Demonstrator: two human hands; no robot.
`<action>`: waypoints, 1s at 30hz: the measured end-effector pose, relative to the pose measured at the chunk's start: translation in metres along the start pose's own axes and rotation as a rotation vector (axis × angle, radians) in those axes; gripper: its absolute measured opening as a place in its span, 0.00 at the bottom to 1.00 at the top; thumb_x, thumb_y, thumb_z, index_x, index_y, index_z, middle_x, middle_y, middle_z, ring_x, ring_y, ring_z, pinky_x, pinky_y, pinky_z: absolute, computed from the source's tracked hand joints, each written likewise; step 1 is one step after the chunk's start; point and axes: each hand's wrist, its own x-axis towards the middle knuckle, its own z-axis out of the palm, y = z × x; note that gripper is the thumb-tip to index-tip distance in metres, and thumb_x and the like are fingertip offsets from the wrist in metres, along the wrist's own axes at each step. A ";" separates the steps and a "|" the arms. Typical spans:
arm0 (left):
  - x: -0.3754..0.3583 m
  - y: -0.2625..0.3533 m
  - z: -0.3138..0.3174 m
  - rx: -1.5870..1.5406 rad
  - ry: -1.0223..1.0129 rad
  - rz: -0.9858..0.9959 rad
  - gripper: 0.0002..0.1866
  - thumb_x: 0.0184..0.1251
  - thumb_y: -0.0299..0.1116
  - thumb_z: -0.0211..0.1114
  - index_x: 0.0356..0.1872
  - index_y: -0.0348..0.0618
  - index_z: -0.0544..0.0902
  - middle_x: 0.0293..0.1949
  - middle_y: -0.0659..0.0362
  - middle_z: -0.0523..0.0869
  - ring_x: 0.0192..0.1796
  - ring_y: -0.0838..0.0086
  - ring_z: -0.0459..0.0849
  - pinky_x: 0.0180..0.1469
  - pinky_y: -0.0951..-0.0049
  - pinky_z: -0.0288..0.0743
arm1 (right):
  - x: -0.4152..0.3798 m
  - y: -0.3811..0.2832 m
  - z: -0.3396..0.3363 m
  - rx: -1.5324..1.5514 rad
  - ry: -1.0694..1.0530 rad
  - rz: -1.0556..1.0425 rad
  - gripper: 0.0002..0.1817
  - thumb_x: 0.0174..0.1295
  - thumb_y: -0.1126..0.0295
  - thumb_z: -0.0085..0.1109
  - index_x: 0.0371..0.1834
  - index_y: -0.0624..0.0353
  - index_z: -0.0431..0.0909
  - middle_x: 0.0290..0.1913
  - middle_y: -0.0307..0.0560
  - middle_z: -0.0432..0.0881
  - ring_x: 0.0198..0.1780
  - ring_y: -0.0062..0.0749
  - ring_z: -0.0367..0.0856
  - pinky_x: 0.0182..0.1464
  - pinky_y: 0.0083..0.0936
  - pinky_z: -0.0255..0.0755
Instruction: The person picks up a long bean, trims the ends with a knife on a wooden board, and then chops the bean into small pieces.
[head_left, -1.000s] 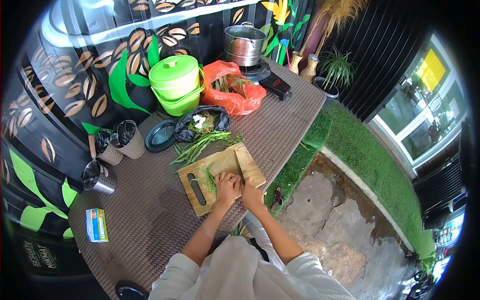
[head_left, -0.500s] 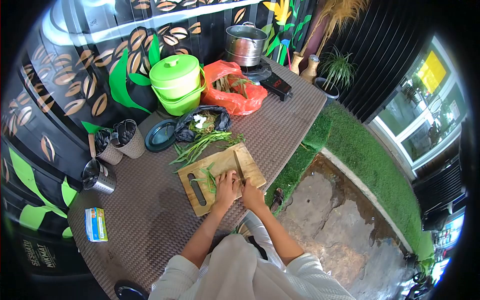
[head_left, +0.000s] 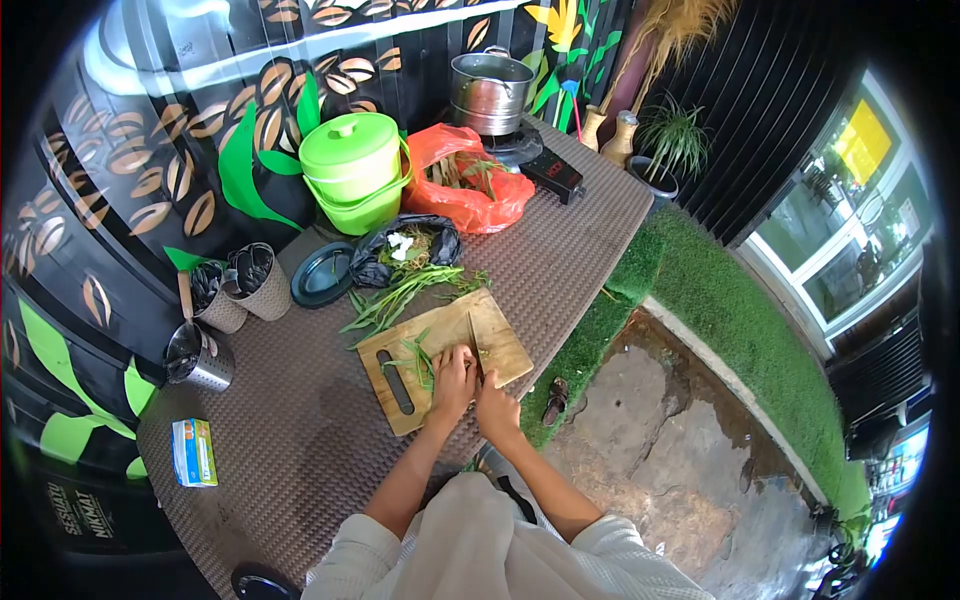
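Worktop (head_left: 290,400): brown, woven-textured, matt. Board (head_left: 440,332): wood, smooth. Pot (head_left: 488,100): shiny metal. Lidded bucket (head_left: 350,160): green plastic, glossy. Bag (head_left: 480,208): thin red plastic, crinkled. Sleeves (head_left: 352,552): white textured cloth. Slotted holder (head_left: 212,366): polished metal.

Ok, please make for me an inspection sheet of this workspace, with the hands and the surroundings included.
Surface: brown table, woven texture; darker patch left of the board, damp or shadow, cannot tell.
Job's things: cutting board near the edge; knife over it; green stems beyond it, cut pieces on it.
Clutter: red bag, black bag, green lidded container, metal pot, packet, utensil cups.
Hands: right hand has its grip on the knife; left hand on the board, fingers close to the blade.
Cables: nothing seen.
Surroundings: painted wall, grass, potted plant, sandal on the ground.
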 end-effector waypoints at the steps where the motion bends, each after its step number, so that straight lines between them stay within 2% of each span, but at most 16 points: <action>1: 0.001 0.001 -0.001 0.016 0.003 0.015 0.12 0.59 0.25 0.58 0.43 0.41 0.69 0.37 0.52 0.79 0.44 0.55 0.75 0.53 0.58 0.60 | 0.006 0.002 0.002 -0.002 -0.001 -0.002 0.22 0.66 0.61 0.45 0.54 0.66 0.58 0.29 0.63 0.82 0.34 0.59 0.83 0.35 0.49 0.77; 4: -0.001 0.001 0.000 0.019 -0.004 0.030 0.12 0.58 0.24 0.57 0.43 0.41 0.69 0.35 0.52 0.79 0.42 0.55 0.76 0.52 0.57 0.61 | 0.023 0.005 0.001 -0.030 0.076 -0.104 0.19 0.66 0.61 0.45 0.52 0.64 0.60 0.30 0.60 0.83 0.31 0.56 0.84 0.32 0.45 0.78; 6: -0.001 0.000 0.002 0.009 -0.002 0.033 0.12 0.58 0.23 0.57 0.43 0.41 0.69 0.34 0.51 0.79 0.42 0.54 0.76 0.52 0.57 0.62 | 0.029 0.008 -0.007 -0.002 0.003 -0.108 0.23 0.66 0.60 0.45 0.56 0.67 0.57 0.31 0.65 0.82 0.36 0.60 0.83 0.38 0.48 0.77; 9: 0.002 -0.002 0.001 0.034 0.044 0.119 0.16 0.56 0.21 0.57 0.46 0.41 0.69 0.33 0.51 0.79 0.40 0.54 0.77 0.53 0.57 0.63 | 0.023 0.011 -0.017 0.033 -0.018 -0.116 0.22 0.67 0.61 0.45 0.54 0.66 0.58 0.32 0.66 0.81 0.37 0.61 0.82 0.39 0.49 0.76; 12: 0.007 0.000 -0.011 -0.098 -0.004 0.060 0.16 0.52 0.21 0.62 0.43 0.43 0.72 0.33 0.55 0.80 0.42 0.57 0.77 0.52 0.58 0.64 | 0.008 0.009 -0.023 0.027 -0.039 -0.105 0.20 0.67 0.61 0.44 0.53 0.66 0.59 0.32 0.67 0.81 0.37 0.62 0.82 0.39 0.51 0.75; 14: 0.011 0.004 -0.022 0.087 0.038 0.103 0.12 0.50 0.21 0.64 0.38 0.41 0.77 0.33 0.55 0.80 0.43 0.57 0.76 0.51 0.59 0.64 | 0.001 0.006 -0.022 0.021 -0.056 -0.094 0.19 0.67 0.61 0.44 0.52 0.65 0.59 0.32 0.67 0.81 0.37 0.62 0.82 0.39 0.51 0.75; 15: 0.010 0.000 -0.021 0.086 0.039 0.104 0.12 0.50 0.21 0.64 0.38 0.41 0.77 0.33 0.55 0.80 0.43 0.57 0.76 0.51 0.59 0.64 | -0.003 0.007 -0.019 0.018 -0.045 -0.079 0.19 0.67 0.61 0.44 0.51 0.65 0.59 0.32 0.66 0.81 0.36 0.62 0.82 0.39 0.52 0.75; 17: 0.005 -0.006 -0.020 0.055 -0.033 0.026 0.07 0.49 0.22 0.65 0.31 0.40 0.79 0.34 0.55 0.80 0.44 0.57 0.75 0.50 0.60 0.64 | -0.009 0.005 -0.012 0.014 -0.035 -0.069 0.18 0.67 0.61 0.44 0.51 0.65 0.59 0.32 0.66 0.81 0.36 0.62 0.82 0.38 0.52 0.75; 20: 0.000 -0.008 -0.017 0.064 -0.037 0.029 0.04 0.51 0.23 0.65 0.29 0.41 0.80 0.34 0.54 0.80 0.44 0.58 0.74 0.50 0.61 0.64 | -0.002 0.006 0.002 -0.011 -0.047 -0.024 0.18 0.67 0.61 0.44 0.51 0.65 0.59 0.32 0.66 0.82 0.36 0.62 0.82 0.38 0.52 0.75; 22: -0.001 -0.005 -0.014 0.069 -0.001 0.028 0.04 0.52 0.23 0.64 0.30 0.41 0.81 0.34 0.55 0.80 0.44 0.58 0.74 0.50 0.61 0.64 | 0.010 0.007 0.006 -0.041 0.024 -0.092 0.18 0.66 0.62 0.44 0.50 0.65 0.60 0.32 0.66 0.82 0.36 0.61 0.82 0.38 0.51 0.76; 25: -0.007 -0.007 -0.010 0.072 0.048 0.051 0.03 0.54 0.24 0.63 0.30 0.41 0.82 0.34 0.56 0.80 0.44 0.59 0.74 0.50 0.62 0.63 | 0.024 0.010 -0.010 0.048 0.006 -0.143 0.20 0.65 0.63 0.45 0.53 0.66 0.59 0.31 0.66 0.81 0.36 0.61 0.82 0.39 0.50 0.76; 30: -0.005 -0.008 -0.011 0.057 0.066 0.070 0.03 0.57 0.26 0.61 0.30 0.41 0.82 0.34 0.56 0.80 0.44 0.60 0.74 0.50 0.61 0.63 | -0.002 0.004 0.000 -0.038 -0.010 -0.084 0.23 0.65 0.62 0.45 0.57 0.67 0.57 0.31 0.67 0.81 0.36 0.61 0.82 0.38 0.50 0.76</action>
